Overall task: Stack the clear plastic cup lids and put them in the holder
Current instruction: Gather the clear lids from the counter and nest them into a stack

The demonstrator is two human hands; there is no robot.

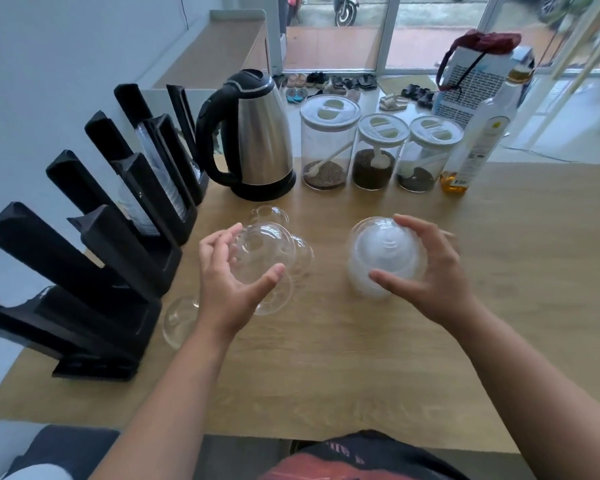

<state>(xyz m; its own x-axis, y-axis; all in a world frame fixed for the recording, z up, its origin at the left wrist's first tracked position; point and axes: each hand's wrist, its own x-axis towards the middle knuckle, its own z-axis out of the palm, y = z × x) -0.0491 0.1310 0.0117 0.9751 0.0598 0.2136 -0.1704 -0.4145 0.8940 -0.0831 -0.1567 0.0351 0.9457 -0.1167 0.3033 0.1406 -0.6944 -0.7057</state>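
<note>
My left hand (227, 287) grips one clear dome lid (262, 252) just above the wooden table, thumb in front and fingers behind. My right hand (426, 271) holds a stack of nested clear dome lids (381, 254), thumb low in front and fingers over the far side. Loose clear lids lie around my left hand: one behind it (269, 213), one to its right (303, 258), one under it (278, 299) and one near the holder's base (179, 322). The black slotted holder (94, 271) stands at the left, with lids in its farther slots (160, 181).
A steel kettle (253, 133) stands behind the lids. To its right are three clear jars with white tops (378, 147) and an oil bottle (478, 140). A bag (475, 74) sits at the back right. The wooden table (326, 368) reaches to my body.
</note>
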